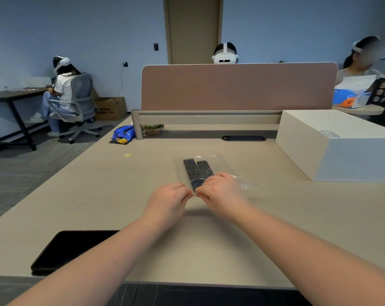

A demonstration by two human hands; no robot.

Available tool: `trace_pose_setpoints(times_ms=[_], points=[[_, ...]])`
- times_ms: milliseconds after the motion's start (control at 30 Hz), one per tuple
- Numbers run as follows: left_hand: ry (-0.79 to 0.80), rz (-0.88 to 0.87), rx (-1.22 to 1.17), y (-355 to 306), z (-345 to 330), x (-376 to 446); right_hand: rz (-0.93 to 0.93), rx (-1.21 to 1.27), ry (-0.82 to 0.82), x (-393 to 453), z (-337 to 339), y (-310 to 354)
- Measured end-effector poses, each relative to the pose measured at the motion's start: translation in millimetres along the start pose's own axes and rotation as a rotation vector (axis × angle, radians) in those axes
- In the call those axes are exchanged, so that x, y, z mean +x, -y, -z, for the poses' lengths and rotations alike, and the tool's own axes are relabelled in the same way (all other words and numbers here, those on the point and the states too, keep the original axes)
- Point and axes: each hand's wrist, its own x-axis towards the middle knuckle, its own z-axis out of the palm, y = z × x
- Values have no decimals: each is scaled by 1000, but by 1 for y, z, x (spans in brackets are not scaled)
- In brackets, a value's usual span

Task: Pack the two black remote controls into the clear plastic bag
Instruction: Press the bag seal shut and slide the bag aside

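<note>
Both slim black remote controls [197, 172] lie side by side inside the clear plastic bag [220, 164], flat on the beige counter [121, 195]. Left hand [168, 199] and right hand [222, 191] pinch the bag's near mouth. Sealing step; next, likely press the opening shut.

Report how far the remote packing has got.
Done: both black remotes lie side by side inside the clear plastic bag. In hand: left hand and right hand pinch the bag's near edge. Left: apparently only closing that opening.
</note>
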Motion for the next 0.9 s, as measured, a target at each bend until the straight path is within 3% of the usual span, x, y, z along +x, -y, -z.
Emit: trace_pose_setpoints(times_ms=[333,900], points=[[-63,-38,-57,5,1,-3,-73,92,8,-3,0,-8],[-12,-42,-76,7,3,-3,37,46,-112,-4,-12,2]])
